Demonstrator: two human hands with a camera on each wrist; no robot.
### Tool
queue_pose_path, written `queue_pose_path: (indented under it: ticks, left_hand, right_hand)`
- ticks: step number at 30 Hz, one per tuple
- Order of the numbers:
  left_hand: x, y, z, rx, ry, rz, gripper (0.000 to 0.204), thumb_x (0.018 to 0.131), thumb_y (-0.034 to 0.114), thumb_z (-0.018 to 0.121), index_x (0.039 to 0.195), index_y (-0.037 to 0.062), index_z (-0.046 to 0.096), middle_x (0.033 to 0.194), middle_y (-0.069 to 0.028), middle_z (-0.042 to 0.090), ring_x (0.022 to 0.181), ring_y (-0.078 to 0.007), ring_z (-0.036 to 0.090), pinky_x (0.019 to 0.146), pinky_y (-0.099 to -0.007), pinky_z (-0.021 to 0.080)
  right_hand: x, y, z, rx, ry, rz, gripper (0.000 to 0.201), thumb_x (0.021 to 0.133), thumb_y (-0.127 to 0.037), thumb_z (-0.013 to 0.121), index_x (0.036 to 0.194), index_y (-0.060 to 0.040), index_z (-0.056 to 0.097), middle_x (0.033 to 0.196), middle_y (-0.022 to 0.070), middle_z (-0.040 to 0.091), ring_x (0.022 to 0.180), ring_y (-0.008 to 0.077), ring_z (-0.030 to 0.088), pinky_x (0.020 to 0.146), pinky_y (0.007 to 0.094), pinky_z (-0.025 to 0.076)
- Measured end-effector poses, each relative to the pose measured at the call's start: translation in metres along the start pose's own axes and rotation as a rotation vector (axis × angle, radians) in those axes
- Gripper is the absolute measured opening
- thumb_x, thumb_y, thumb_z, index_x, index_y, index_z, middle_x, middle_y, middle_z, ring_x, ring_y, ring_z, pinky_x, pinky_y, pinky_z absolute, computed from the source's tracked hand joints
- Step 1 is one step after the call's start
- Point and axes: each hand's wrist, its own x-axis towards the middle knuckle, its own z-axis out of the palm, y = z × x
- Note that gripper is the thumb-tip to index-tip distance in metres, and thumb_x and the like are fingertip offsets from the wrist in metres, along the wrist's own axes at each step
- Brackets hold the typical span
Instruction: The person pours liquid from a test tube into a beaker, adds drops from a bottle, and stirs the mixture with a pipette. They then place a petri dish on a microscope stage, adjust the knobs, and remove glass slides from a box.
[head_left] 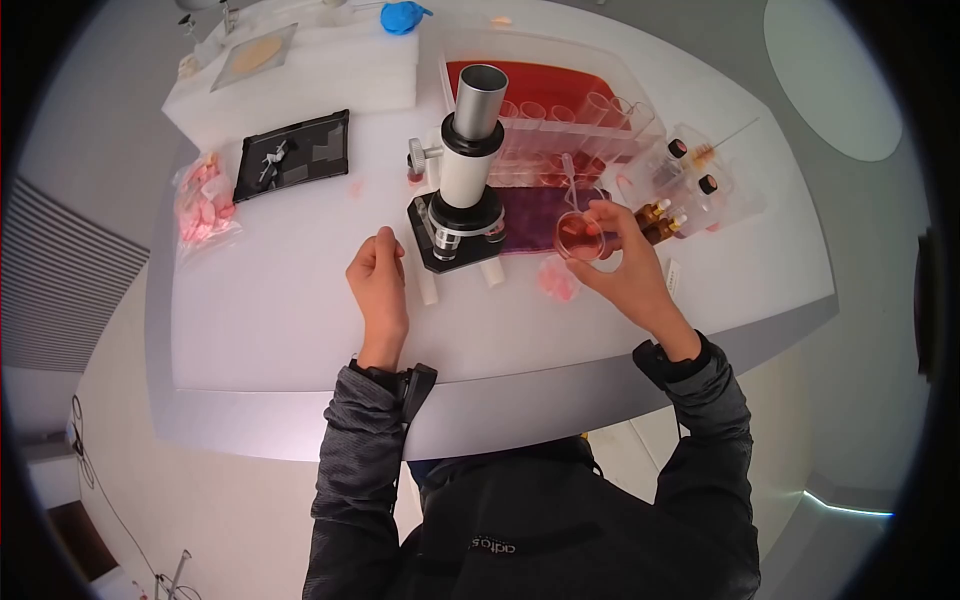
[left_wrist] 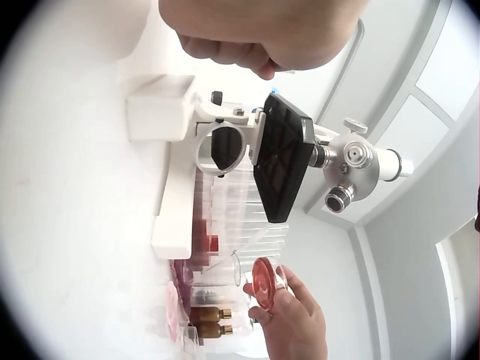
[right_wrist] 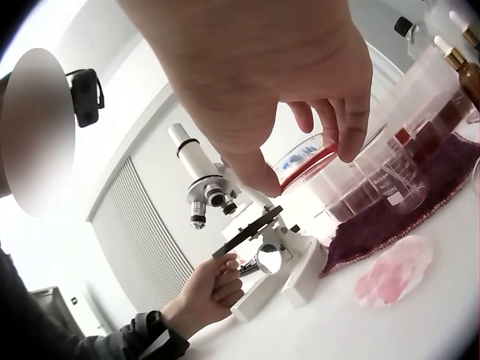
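My right hand (head_left: 634, 278) pinches a round petri dish (head_left: 578, 243) at its rim, between thumb and fingers. Red material lies in the dish, which is raised above the table in the left wrist view. A white and black microscope (head_left: 466, 175) with a silver tube stands between my hands. To its left is my left hand (head_left: 376, 285), fingers curled in and thumb along the top, with nothing visible in it. In the right wrist view that left hand (right_wrist: 212, 288) appears beside the edge of the microscope's black stage (right_wrist: 251, 231).
A purple cloth (head_left: 530, 218) carries a small beaker (right_wrist: 403, 184). Behind stand a rack of tubes (head_left: 560, 125) and a red-bottomed tray (head_left: 540, 72). Brown dropper bottles (head_left: 660, 228) are at right. A pink-stained wad (head_left: 560, 280), black tray (head_left: 318, 150) and bag of pink pieces (head_left: 207, 205) lie around.
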Motion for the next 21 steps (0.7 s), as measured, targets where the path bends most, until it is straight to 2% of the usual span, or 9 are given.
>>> queue_pose_path:
  ticks: [4,10,13,16,21]
  left_hand:
    - [0.0,-0.001,0.001,0.001,-0.008,-0.005,0.04,0.1,0.031,0.056,0.068,0.0072,0.053,0.052,0.0068,0.036,0.047,-0.0026,0.029,0.046,-0.0232,0.021]
    - [-0.001,-0.001,0.001,0.009,-0.009,0.003,0.04,0.1,0.029,0.056,0.067,0.0069,0.052,0.052,0.0074,0.035,0.048,-0.0024,0.028,0.046,-0.0237,0.02]
    - [0.0,0.0,0.001,0.017,-0.008,0.012,0.04,0.1,0.028,0.055,0.067,0.0067,0.052,0.053,0.0078,0.034,0.049,-0.0022,0.027,0.047,-0.0241,0.019]
    - [0.0,0.0,0.001,0.02,-0.002,0.004,0.04,0.1,0.028,0.055,0.067,0.0066,0.051,0.054,0.0081,0.033,0.05,-0.0021,0.026,0.047,-0.0243,0.018]
    - [0.0,-0.001,0.001,0.021,-0.01,0.002,0.039,0.1,0.028,0.056,0.068,0.0075,0.051,0.054,0.0085,0.034,0.049,-0.0019,0.025,0.046,-0.0239,0.017]
  right_hand:
    - [-0.005,-0.002,0.007,-0.011,0.035,-0.061,0.065,0.074,-0.021,0.082,0.128,-0.0061,0.048,0.109,0.0085,0.065,0.085,0.0165,0.061,0.076,0.0284,0.049]
    - [-0.011,0.001,0.009,0.0,0.002,0.019,0.065,0.073,-0.02,0.082,0.128,-0.006,0.049,0.11,0.0069,0.063,0.085,0.0174,0.06,0.074,0.0284,0.048]
    - [-0.008,0.004,0.003,0.021,0.035,0.03,0.065,0.073,-0.018,0.082,0.128,-0.0066,0.05,0.113,0.0063,0.061,0.086,0.0164,0.058,0.073,0.0287,0.048]
    - [-0.002,0.01,-0.003,0.033,0.11,-0.034,0.065,0.073,-0.014,0.081,0.128,-0.0072,0.05,0.118,0.0058,0.059,0.088,0.0153,0.055,0.073,0.028,0.048]
    - [0.012,0.029,-0.011,0.057,0.198,0.008,0.066,0.072,-0.012,0.081,0.129,-0.0073,0.049,0.118,0.0053,0.058,0.088,0.0149,0.053,0.072,0.0266,0.047]
